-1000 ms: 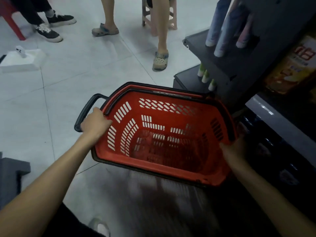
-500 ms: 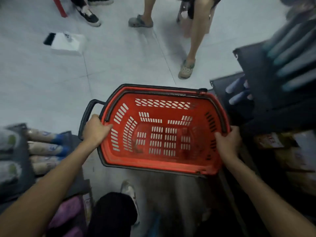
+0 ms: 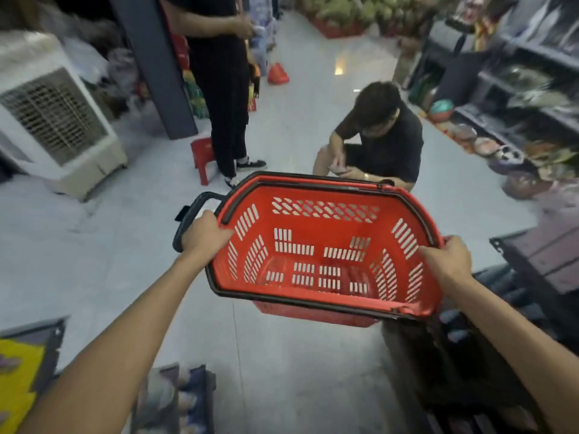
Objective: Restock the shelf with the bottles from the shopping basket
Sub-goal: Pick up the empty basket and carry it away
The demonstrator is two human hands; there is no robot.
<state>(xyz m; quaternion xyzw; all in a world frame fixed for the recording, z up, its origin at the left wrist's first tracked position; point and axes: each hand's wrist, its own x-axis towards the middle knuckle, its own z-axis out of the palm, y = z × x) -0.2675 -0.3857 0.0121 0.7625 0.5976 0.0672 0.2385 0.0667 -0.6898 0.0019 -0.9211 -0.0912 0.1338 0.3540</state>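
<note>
A red shopping basket (image 3: 316, 297) with a black rim hangs in the air in front of me, above the floor. Nothing lies inside it. My left hand (image 3: 205, 234) grips its left rim beside the black handle (image 3: 188, 217). My right hand (image 3: 449, 261) grips the right rim. Dark shelves (image 3: 539, 258) stand close on the right, with blurred bottles (image 3: 498, 277) on a lower level. More bottles (image 3: 169, 399) lie on a shelf at the lower left.
A person crouches (image 3: 382, 142) just beyond the basket, and another person stands (image 3: 222, 89) to the left next to a red stool (image 3: 202, 155). A white air cooler (image 3: 53, 117) stands at far left. Shelves of goods (image 3: 526, 89) line the right side of the aisle.
The basket has come up off the floor with both hands on its rim. My view has lifted from the floor to the aisle and the people ahead.
</note>
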